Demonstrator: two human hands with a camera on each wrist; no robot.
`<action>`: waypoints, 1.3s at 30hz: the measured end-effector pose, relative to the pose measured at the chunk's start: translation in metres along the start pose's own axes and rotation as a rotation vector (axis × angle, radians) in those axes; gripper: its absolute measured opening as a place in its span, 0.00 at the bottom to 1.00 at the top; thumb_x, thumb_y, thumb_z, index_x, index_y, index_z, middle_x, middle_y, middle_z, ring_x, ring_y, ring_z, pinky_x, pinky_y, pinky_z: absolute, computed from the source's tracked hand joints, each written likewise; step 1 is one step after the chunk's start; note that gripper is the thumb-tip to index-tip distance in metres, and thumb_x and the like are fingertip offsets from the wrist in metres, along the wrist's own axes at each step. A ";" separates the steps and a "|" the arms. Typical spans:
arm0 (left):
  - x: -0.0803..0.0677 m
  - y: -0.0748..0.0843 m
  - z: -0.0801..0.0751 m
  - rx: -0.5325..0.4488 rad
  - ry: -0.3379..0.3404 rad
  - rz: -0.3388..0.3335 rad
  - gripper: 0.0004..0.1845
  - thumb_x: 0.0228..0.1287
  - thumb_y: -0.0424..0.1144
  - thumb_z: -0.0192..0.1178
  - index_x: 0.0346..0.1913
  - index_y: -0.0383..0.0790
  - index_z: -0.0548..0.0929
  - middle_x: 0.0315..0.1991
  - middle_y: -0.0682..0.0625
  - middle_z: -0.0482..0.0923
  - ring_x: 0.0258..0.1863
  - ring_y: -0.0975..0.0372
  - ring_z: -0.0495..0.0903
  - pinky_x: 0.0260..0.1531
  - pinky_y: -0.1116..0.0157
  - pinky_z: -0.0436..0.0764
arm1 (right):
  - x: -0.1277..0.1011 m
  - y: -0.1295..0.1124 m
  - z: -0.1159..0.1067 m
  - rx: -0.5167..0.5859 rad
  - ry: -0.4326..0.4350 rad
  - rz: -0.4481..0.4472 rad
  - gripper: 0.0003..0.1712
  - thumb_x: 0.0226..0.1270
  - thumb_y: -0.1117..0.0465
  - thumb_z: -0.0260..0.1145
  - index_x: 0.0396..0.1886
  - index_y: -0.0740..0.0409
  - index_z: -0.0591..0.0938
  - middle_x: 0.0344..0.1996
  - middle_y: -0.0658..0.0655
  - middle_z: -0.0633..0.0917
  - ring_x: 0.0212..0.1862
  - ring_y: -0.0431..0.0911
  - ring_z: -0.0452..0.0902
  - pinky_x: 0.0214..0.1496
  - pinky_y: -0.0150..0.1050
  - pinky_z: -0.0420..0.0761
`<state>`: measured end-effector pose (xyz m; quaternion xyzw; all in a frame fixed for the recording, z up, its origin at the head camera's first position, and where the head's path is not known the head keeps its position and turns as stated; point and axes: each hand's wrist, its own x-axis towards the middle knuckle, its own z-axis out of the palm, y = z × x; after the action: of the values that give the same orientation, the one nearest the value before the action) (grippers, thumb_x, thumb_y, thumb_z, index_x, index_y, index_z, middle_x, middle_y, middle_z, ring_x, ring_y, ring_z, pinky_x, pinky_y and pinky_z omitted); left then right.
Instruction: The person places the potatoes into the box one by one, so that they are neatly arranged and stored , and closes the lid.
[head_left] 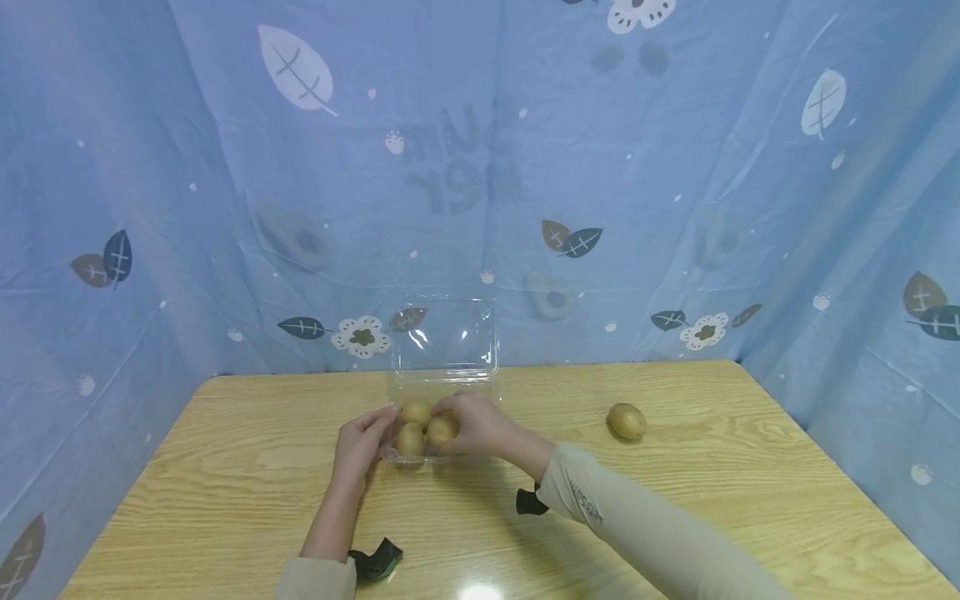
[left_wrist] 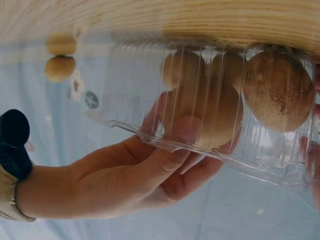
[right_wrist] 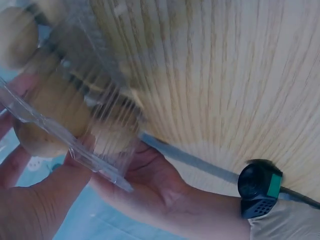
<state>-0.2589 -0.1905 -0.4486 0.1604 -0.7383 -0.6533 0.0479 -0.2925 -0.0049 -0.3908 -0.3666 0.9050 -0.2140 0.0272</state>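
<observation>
A clear ribbed plastic clamshell box (head_left: 442,392) sits on the pale wood-grain table (head_left: 675,500), near the middle and toward the far edge, its hinged lid standing open against the blue leaf-printed curtain (head_left: 225,208). Inside lie three small brown fuzzy kiwifruits (head_left: 420,427), packed close and touching one another.

The left hand (head_left: 363,442) holds the box's left wall, fingers (left_wrist: 170,165) curled under the rim and around the tray — the left wrist view shows them pressed against the plastic. The right hand (head_left: 480,425) is on the right side, its fingers bent over the nearest fruit and the rim; the right wrist view shows the thumb and palm wrapped against the tray wall, though whether it grips fruit or only plastic I cannot tell.

A fourth brown kiwifruit (head_left: 626,421) lies loose on the table, well apart to the right.

The risks, as I judge them: the thin tray could buckle under a squeeze from both sides and tip the fruits out — and the round loose fruit could roll toward the table's edge if the table is jolted. The upright lid may also flop down onto the hands.
</observation>
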 end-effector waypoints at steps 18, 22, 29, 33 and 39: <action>0.001 -0.002 0.001 -0.009 0.005 -0.007 0.24 0.61 0.48 0.57 0.53 0.34 0.77 0.49 0.39 0.77 0.37 0.64 0.77 0.30 0.75 0.76 | 0.009 -0.004 0.007 -0.047 -0.086 0.122 0.27 0.39 0.55 0.76 0.44 0.54 0.79 0.38 0.53 0.79 0.39 0.43 0.73 0.38 0.31 0.74; 0.001 -0.001 0.001 -0.016 -0.003 -0.013 0.25 0.60 0.49 0.57 0.53 0.33 0.77 0.49 0.40 0.77 0.37 0.65 0.77 0.30 0.76 0.77 | 0.008 -0.006 0.009 -0.104 -0.068 0.116 0.27 0.40 0.54 0.76 0.44 0.53 0.79 0.38 0.54 0.79 0.38 0.44 0.74 0.38 0.32 0.75; 0.001 0.000 0.000 -0.016 -0.004 -0.022 0.24 0.61 0.48 0.56 0.53 0.33 0.76 0.49 0.40 0.77 0.36 0.66 0.77 0.29 0.76 0.77 | 0.005 -0.004 0.014 -0.030 -0.015 0.116 0.26 0.41 0.54 0.76 0.43 0.55 0.79 0.38 0.55 0.78 0.40 0.45 0.73 0.42 0.35 0.74; 0.001 -0.002 0.000 -0.012 0.000 -0.022 0.25 0.61 0.49 0.57 0.53 0.33 0.77 0.51 0.39 0.76 0.39 0.64 0.77 0.31 0.76 0.76 | 0.001 0.001 0.016 0.058 0.005 0.110 0.26 0.42 0.55 0.75 0.43 0.55 0.79 0.41 0.55 0.78 0.43 0.47 0.72 0.46 0.39 0.73; 0.002 -0.002 0.000 -0.011 0.003 -0.010 0.25 0.60 0.50 0.57 0.53 0.34 0.77 0.53 0.39 0.75 0.39 0.63 0.76 0.32 0.76 0.76 | -0.002 0.006 0.013 0.189 0.026 0.073 0.27 0.43 0.58 0.75 0.45 0.60 0.79 0.43 0.58 0.81 0.45 0.48 0.74 0.46 0.38 0.74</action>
<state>-0.2604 -0.1911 -0.4511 0.1649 -0.7340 -0.6572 0.0466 -0.2923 -0.0045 -0.4048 -0.3263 0.8938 -0.3020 0.0579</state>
